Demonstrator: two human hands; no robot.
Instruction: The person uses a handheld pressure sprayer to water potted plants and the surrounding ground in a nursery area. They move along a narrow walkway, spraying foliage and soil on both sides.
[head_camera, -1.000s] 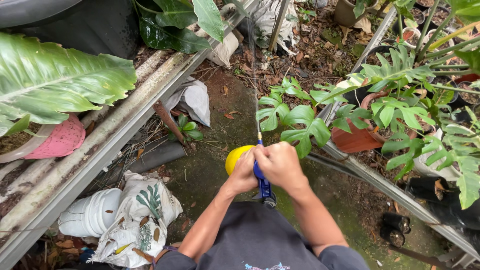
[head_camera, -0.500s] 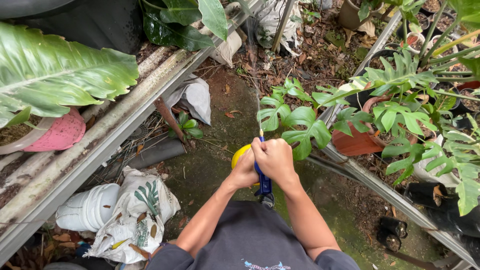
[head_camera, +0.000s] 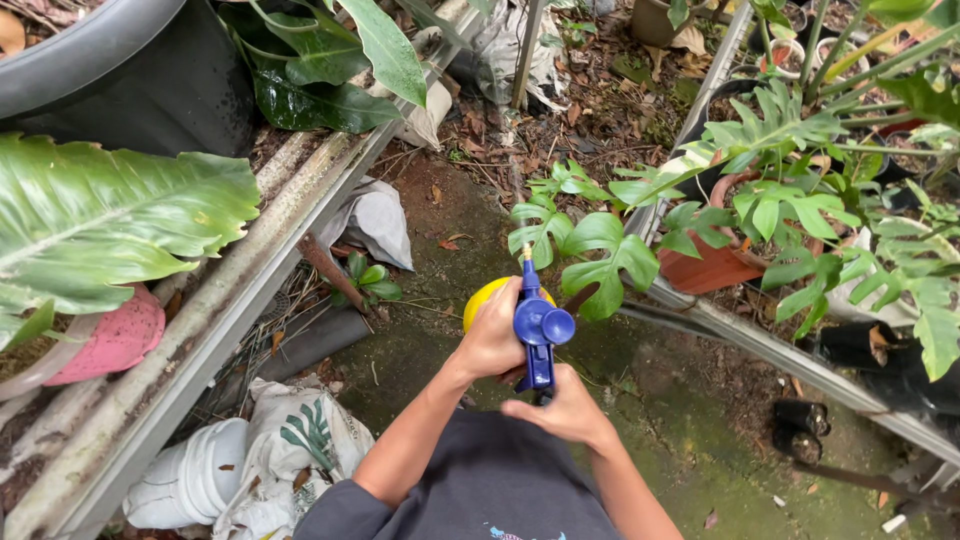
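Blue-topped yellow spray bottle (head_camera: 520, 310) sat upright just short of the split-leaf plant (head_camera: 590, 245), nozzle toward its leaves; I noted the left hand (head_camera: 492, 335) clasped round the body and the right hand (head_camera: 565, 408) closed on the pump handle behind.

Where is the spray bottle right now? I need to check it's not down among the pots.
In the head view the yellow-and-blue spray bottle is centre frame, held by the left hand, right hand at its blue pump, just before the split-leaf plant.
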